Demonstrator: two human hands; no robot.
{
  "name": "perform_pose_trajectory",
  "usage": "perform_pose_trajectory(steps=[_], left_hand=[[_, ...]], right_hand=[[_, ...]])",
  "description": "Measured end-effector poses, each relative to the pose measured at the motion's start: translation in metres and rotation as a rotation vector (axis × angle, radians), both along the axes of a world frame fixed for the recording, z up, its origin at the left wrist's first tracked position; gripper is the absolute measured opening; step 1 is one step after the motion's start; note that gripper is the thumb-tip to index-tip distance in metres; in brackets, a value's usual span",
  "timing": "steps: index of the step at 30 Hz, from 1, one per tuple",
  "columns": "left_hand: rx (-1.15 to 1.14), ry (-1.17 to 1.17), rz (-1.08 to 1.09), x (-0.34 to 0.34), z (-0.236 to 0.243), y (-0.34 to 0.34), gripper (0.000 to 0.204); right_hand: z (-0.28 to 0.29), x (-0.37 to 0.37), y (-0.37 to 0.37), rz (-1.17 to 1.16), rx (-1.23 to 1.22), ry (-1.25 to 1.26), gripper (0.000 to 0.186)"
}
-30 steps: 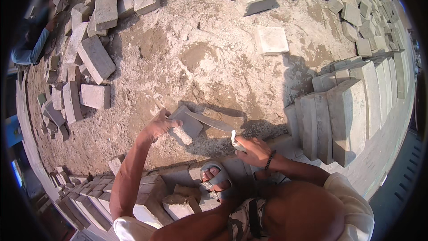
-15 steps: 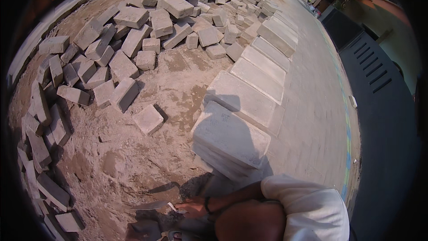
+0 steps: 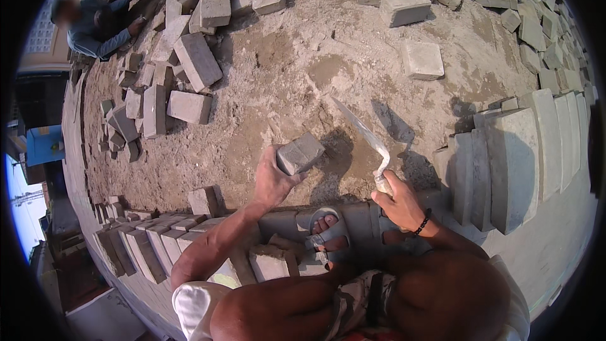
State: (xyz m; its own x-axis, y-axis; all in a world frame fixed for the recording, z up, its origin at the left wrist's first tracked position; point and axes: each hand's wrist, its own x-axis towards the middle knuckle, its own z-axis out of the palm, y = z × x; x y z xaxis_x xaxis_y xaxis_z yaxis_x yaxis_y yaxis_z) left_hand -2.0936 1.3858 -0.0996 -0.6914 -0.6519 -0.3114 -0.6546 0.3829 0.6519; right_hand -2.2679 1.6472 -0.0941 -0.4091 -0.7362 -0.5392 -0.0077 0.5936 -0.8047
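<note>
One grey block (image 3: 302, 153) is at the centre of the frame, its left end pinched in the left hand's (image 3: 276, 180) grip, where a second ago a pale lump showed. Right of centre, the right hand's (image 3: 401, 202) grip wraps a trowel (image 3: 360, 127); its blade, then reaching left towards a block, now points up-left, apart from it, leaving both hands full. Loose blocks (image 3: 199, 60) lie upper left.

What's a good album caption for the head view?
Left hand gripping a grey block, right hand holding a trowel, above dusty ground strewn with blocks.
</note>
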Motion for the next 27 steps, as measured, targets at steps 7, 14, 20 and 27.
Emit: perform_pose_trajectory(steps=[7, 14, 20, 27], left_hand=[[-0.153, 0.045, 0.060, -0.011, -0.009, 0.011, 0.073], [-0.280, 0.063, 0.012, -0.011, 0.011, 0.014, 0.075], [-0.140, 0.116, 0.075, -0.008, 0.008, 0.016, 0.073], [-0.209, 0.057, 0.042, -0.008, 0.011, 0.013, 0.075]], right_hand=[[-0.016, 0.015, -0.003, 0.354, 0.089, 0.173, 0.044], [0.011, -0.001, -0.011, 0.175, -0.072, 0.124, 0.044], [0.039, 0.016, -0.019, 0.475, -0.116, 0.117, 0.042], [0.016, -0.009, -0.031, 0.328, -0.003, 0.173, 0.038]])
